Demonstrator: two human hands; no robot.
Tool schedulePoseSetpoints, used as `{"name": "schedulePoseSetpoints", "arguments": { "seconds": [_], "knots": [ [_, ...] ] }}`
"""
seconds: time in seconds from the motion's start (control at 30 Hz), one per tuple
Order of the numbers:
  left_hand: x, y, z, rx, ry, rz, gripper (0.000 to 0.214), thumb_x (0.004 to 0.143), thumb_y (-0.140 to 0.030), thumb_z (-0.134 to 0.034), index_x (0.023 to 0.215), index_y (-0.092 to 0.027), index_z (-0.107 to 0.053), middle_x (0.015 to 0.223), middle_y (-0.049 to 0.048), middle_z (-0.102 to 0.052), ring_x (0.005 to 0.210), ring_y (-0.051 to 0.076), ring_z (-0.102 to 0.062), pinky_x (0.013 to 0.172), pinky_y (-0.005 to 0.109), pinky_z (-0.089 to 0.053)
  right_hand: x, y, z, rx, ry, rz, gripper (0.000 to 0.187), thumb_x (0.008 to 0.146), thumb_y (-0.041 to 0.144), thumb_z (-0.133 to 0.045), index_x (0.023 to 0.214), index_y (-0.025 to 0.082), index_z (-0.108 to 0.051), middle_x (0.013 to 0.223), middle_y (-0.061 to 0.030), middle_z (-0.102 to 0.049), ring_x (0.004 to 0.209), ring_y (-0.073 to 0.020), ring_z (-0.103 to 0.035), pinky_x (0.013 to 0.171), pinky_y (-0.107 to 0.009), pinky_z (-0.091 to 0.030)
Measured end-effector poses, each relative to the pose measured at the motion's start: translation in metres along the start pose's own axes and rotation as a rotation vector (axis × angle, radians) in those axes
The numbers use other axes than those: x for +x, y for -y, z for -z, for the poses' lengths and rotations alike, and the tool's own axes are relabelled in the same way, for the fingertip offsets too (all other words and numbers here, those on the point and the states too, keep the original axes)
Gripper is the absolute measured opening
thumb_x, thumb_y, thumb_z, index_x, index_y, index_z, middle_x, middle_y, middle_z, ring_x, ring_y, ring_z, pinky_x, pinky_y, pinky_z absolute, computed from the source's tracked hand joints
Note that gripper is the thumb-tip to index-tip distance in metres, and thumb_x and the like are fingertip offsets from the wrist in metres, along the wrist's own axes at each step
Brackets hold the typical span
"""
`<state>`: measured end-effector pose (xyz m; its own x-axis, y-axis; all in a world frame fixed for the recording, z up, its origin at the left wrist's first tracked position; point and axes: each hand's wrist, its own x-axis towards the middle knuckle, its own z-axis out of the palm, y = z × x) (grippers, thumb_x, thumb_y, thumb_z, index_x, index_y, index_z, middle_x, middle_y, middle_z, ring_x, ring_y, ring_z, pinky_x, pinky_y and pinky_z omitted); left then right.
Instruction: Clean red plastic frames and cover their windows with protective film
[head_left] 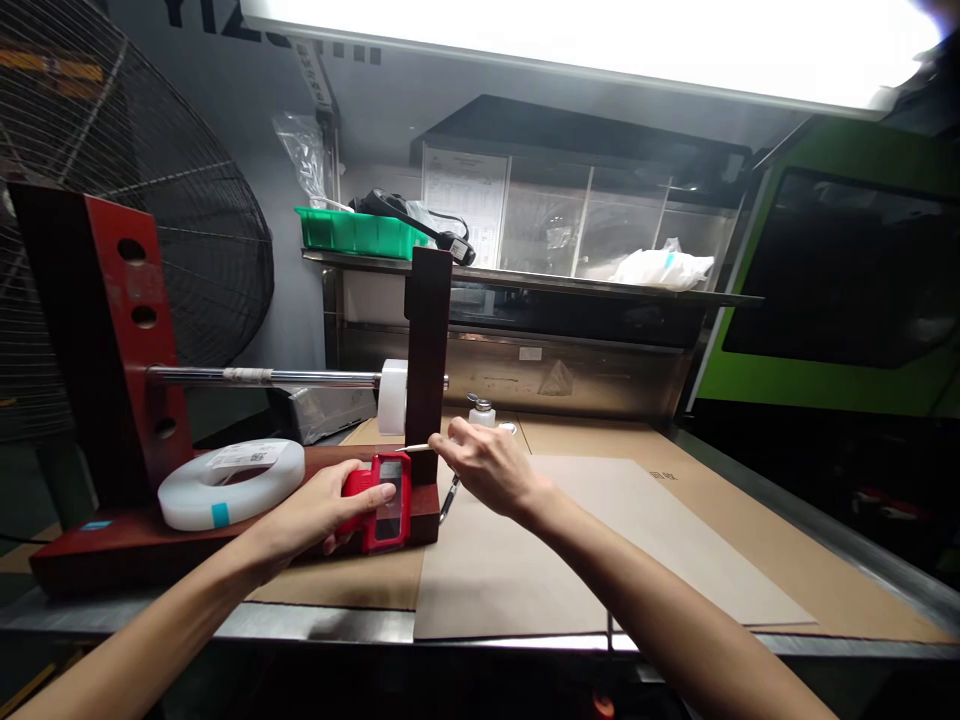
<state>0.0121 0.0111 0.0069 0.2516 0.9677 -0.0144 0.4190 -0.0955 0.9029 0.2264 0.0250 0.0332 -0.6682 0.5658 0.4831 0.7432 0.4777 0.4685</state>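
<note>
My left hand [341,510] is closed around a red handheld device [406,500] with a dark screen-like panel, its thumb lying across the front. Pinched between the fingers of my right hand [484,460] is a thin white stick [416,447], like a swab. The stick points left, its tip just above the top edge of the device; whether they touch I cannot tell. Behind both hands stands a dark red wooden stand [429,350] with a metal rod [322,378] carrying a white roll [392,397]. A larger roll of clear film [180,502] lies on its base, left of my left hand.
A small pump bottle [482,415] stands beyond my right hand, and a pen [449,497] lies below it. Brown cardboard [675,450] and a paper sheet [540,580] cover the bench. A shelf [540,275] holds a green bin [360,232]. A large fan [202,200] stands left.
</note>
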Motion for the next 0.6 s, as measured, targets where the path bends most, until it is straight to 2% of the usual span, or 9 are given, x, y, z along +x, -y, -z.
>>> {"name": "schedulePoseSetpoints", "arguments": {
  "seconds": [0.23,0.3,0.4,0.47,0.6],
  "knots": [
    [0.0,-0.002,0.0,-0.036,0.031,0.016,0.044,0.069,-0.061,-0.06,0.082,-0.021,-0.047,0.049,-0.0088,-0.044,0.042,0.008,-0.032,0.038,0.02,-0.021,0.009,0.006,0.003,0.001,0.018,0.066,0.031,0.091,0.006,-0.028,0.104,0.014,-0.055,0.092,-0.0101,-0.058,0.074,-0.0183,-0.06,0.046,-0.027,-0.032],
    [-0.003,-0.002,0.0,-0.045,0.036,0.027,0.047,0.068,-0.063,-0.06,0.082,-0.02,-0.049,0.049,-0.0087,-0.043,0.042,0.008,-0.03,0.038,0.02,-0.02,0.005,0.003,0.001,0.055,0.042,0.035,0.033,0.091,0.006,-0.028,0.105,0.015,-0.056,0.095,-0.011,-0.058,0.077,-0.0191,-0.06,0.049,-0.027,-0.033],
    [-0.01,-0.003,0.001,-0.045,0.015,0.044,0.047,0.065,-0.064,-0.062,0.077,-0.02,-0.049,0.047,-0.0082,-0.041,0.042,0.009,-0.029,0.038,0.02,-0.019,-0.016,-0.009,-0.011,0.17,0.093,-0.084,0.036,0.09,0.004,-0.03,0.108,0.017,-0.058,0.1,-0.0115,-0.059,0.081,-0.0184,-0.059,0.056,-0.027,-0.035],
    [-0.014,-0.003,0.0,-0.038,-0.014,0.057,0.047,0.063,-0.064,-0.064,0.075,-0.02,-0.051,0.047,-0.0067,-0.043,0.043,0.009,-0.03,0.039,0.02,-0.019,-0.037,-0.021,-0.025,0.213,0.124,-0.17,0.035,0.091,0.006,-0.032,0.108,0.017,-0.06,0.101,-0.0122,-0.061,0.076,-0.0169,-0.059,0.056,-0.026,-0.035],
    [-0.017,-0.005,-0.003,-0.01,-0.087,0.079,0.052,0.06,-0.065,-0.065,0.084,-0.019,-0.056,0.058,-0.0024,-0.052,0.047,0.01,-0.036,0.039,0.019,-0.022,-0.079,-0.042,-0.056,0.334,0.212,-0.309,0.02,0.087,0.02,-0.051,0.099,0.02,-0.067,0.088,-0.0073,-0.067,0.071,-0.0166,-0.061,0.058,-0.025,-0.037]
  ]
}}
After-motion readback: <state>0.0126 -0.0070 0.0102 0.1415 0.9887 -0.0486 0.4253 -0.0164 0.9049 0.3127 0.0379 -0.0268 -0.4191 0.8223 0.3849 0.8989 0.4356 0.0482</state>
